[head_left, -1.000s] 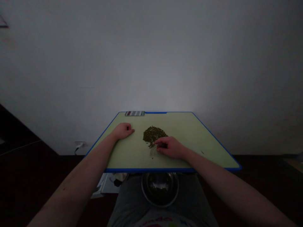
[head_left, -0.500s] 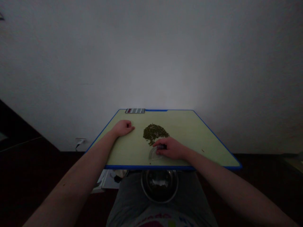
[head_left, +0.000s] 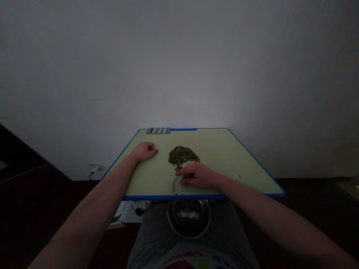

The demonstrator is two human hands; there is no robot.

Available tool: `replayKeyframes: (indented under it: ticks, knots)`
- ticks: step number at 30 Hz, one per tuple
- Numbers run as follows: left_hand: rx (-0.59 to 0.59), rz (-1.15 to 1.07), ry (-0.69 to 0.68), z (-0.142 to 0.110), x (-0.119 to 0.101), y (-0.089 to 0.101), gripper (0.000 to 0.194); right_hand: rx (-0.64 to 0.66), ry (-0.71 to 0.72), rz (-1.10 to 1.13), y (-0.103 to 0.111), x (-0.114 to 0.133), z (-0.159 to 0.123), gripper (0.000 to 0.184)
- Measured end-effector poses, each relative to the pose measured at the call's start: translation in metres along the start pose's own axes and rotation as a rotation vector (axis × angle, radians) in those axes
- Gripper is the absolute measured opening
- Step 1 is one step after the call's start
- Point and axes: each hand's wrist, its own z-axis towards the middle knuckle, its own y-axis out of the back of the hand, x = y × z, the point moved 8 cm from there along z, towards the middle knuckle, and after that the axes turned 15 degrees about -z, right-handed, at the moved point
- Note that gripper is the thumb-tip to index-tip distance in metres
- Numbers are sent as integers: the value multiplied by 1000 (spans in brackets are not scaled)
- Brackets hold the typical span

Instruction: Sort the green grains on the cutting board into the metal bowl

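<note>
Your right hand (head_left: 195,176) grips a clear, half-round plastic protractor (head_left: 174,185) near the front edge of the pale-yellow, blue-rimmed tabletop (head_left: 218,149); the dark-green granular heap (head_left: 177,152) lies just beyond, farther from your closed left hand (head_left: 143,151).

Beyond the grip (head_left: 198,175), the view is filled by a plain pale grey wall (head_left: 179,67), crossed by a faint horizontal line (head_left: 100,99) up to the left; low down, left of the grip, a socket (head_left: 94,165) is fitted with a white plug (head_left: 97,168); farther left, the wall is cut off by a slanting edge (head_left: 33,150); under the grip, a yellow-green tabletop (head_left: 218,149) is edged in blue; below, on both sides, dark floor (head_left: 50,216) is dimly lit.
</note>
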Motion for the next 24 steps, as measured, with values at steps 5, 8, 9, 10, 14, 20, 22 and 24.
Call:
replayKeyframes:
  ticks: [5, 8, 9, 10, 14, 20, 22, 24]
  knots:
    - [6, 0, 1, 0, 1, 0, 35, 27, -73, 177, -3, -6, -3, 35]
    - [1, 4, -7, 0, 2, 0, 34, 33, -113, 236, -5, -9, -4, 35]
    - [-1, 6, -6, 0, 2, 0, 34, 34, -123, 255, -5, -10, -5, 35]
    - [-2, 8, -4, 0, 2, 0, 34, 38, -130, 275, -6, -11, -5, 35]
    - [0, 0, -2, -1, 1, 0, 34, 52, -137, 324, -8, -12, -5, 35]
    - [1, 6, -8, -1, 0, 1, 33, 50, -150, 318, -8, -13, -6, 35]
    - [1, 10, -15, -1, 0, 1, 33, 38, -153, 285, -6, -13, -5, 35]
    - [-1, 14, -16, -1, 0, 1, 33, 36, -150, 252, -4, -12, -5, 35]
